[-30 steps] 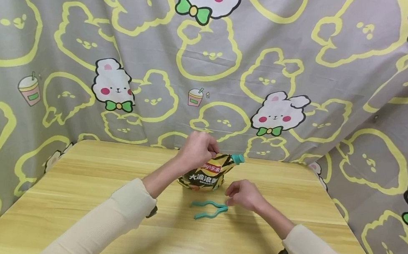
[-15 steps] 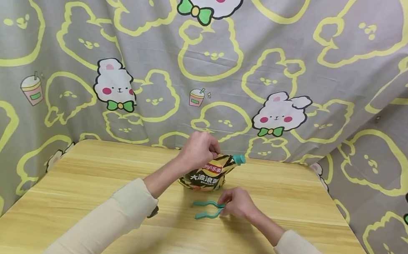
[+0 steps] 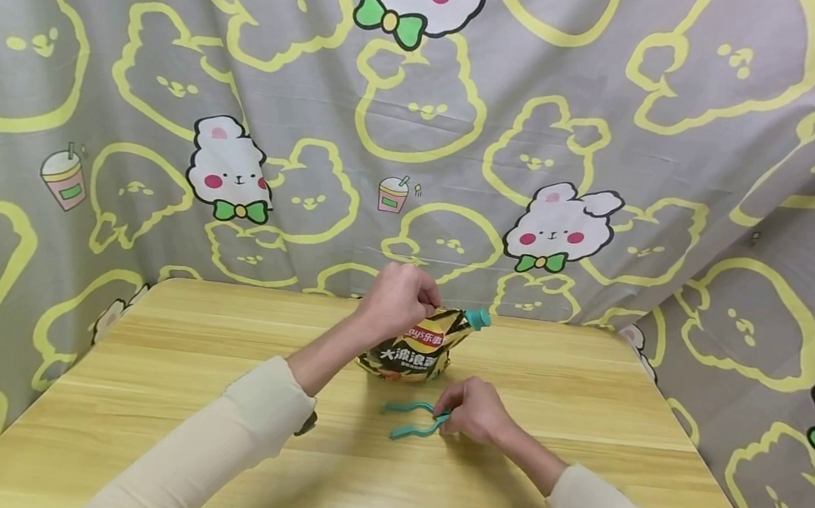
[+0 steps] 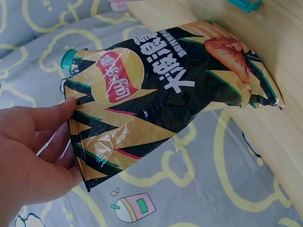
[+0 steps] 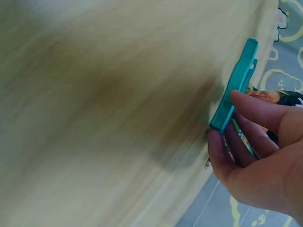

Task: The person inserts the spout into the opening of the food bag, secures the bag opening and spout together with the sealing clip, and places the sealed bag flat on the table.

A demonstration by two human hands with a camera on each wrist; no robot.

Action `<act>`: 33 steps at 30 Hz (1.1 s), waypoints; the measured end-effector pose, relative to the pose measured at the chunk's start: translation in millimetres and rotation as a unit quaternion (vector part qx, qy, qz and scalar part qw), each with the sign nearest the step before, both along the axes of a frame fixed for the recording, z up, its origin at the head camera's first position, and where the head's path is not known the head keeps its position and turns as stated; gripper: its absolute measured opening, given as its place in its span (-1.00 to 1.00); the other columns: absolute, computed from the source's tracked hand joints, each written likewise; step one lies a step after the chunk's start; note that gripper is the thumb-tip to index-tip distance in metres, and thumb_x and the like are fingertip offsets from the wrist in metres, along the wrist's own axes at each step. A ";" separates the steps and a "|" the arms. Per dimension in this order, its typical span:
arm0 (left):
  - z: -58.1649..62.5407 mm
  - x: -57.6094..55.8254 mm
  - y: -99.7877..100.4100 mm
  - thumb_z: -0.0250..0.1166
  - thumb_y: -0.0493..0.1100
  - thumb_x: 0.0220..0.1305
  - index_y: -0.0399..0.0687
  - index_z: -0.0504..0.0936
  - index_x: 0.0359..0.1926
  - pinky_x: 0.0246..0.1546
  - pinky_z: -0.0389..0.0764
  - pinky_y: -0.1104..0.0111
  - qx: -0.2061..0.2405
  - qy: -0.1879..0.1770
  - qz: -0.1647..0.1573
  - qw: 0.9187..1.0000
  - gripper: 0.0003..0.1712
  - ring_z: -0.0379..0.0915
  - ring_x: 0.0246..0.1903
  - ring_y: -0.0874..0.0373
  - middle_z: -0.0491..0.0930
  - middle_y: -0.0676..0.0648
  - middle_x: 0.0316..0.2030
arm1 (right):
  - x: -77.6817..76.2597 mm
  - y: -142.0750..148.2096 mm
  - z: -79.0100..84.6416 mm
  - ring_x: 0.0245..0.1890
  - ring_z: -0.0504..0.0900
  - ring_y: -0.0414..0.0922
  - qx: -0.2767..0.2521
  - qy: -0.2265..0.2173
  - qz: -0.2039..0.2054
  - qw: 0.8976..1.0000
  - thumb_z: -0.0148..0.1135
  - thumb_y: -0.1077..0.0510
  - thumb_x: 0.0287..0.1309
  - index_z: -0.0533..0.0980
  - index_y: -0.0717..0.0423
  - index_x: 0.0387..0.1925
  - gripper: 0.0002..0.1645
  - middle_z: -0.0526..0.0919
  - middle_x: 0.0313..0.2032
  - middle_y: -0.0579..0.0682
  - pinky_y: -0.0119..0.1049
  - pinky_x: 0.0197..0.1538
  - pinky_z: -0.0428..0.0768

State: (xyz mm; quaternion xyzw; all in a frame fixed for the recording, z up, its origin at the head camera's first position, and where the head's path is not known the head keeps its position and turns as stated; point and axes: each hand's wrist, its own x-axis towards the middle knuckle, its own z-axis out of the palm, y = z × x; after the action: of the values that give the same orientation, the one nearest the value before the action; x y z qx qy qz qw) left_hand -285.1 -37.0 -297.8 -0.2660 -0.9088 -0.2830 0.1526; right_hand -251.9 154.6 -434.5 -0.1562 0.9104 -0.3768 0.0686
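Note:
My left hand (image 3: 398,301) pinches the top edge of a black-and-gold chip bag (image 3: 406,360), which stands upright on the table. In the left wrist view the thumb and fingers meet the bag's edge on either side. A teal spout cap (image 3: 477,319) sits at the bag's upper right corner. In front of the bag, a teal bag clip (image 3: 411,432) has its two arms spread apart, pointing left. My right hand (image 3: 477,413) pinches the clip at its joined end. The right wrist view shows one arm of the clip (image 5: 233,87) edge-on, thumb against it.
A light wooden table (image 3: 242,445) lies under both hands. Behind it and along the sides hangs a grey curtain (image 3: 305,91) with cartoon prints, close to the table's far edge. Dark straps show at both sleeves.
My right hand has moved left and slightly down from beside the clip and now pinches its joined end. My left hand and the bag stay where they were.

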 end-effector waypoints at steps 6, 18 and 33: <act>0.3 0.4 0.1 0.41 -0.38 0.20 -0.10 0.82 -0.41 -0.28 0.73 0.30 -0.002 0.001 0.000 1.000 -0.86 0.73 -0.43 0.18 0.78 0.01 -0.48 | -0.5 0.2 -3.7 -0.54 0.55 -0.22 0.010 0.009 -0.007 1.000 0.53 0.43 -0.29 0.73 0.11 -0.53 -0.78 0.75 -0.56 -0.10 -0.33 -0.38 0.51; 0.7 0.0 0.8 0.41 -0.38 0.20 -0.10 0.83 -0.41 -0.29 0.72 0.31 -0.004 -0.006 0.001 1.000 -0.87 0.72 -0.42 0.19 0.78 0.01 -0.47 | 0.7 -0.6 -5.5 -0.54 0.55 -0.22 0.003 0.022 -0.017 1.000 0.52 0.42 -0.30 0.73 0.08 -0.56 -0.78 0.75 -0.57 -0.10 -0.30 -0.34 0.53; 1.2 -1.4 0.7 0.40 -0.39 0.18 -0.10 0.83 -0.41 -0.28 0.73 0.32 -0.003 -0.006 -0.002 1.000 -0.85 0.73 -0.43 0.20 0.78 0.01 -0.48 | -5.2 15.6 7.9 -0.48 0.61 -0.22 -0.021 0.020 -0.060 0.998 0.49 0.43 -0.26 0.71 0.13 -0.55 -0.81 0.75 -0.53 -0.03 -0.29 -0.22 0.57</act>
State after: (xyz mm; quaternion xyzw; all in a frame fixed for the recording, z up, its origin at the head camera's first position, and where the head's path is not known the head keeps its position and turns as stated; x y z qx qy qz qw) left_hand -286.5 -36.3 -296.6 -0.2668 -0.9098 -0.2826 0.1456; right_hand -257.0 170.2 -426.6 -0.1100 0.9112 -0.3963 0.0246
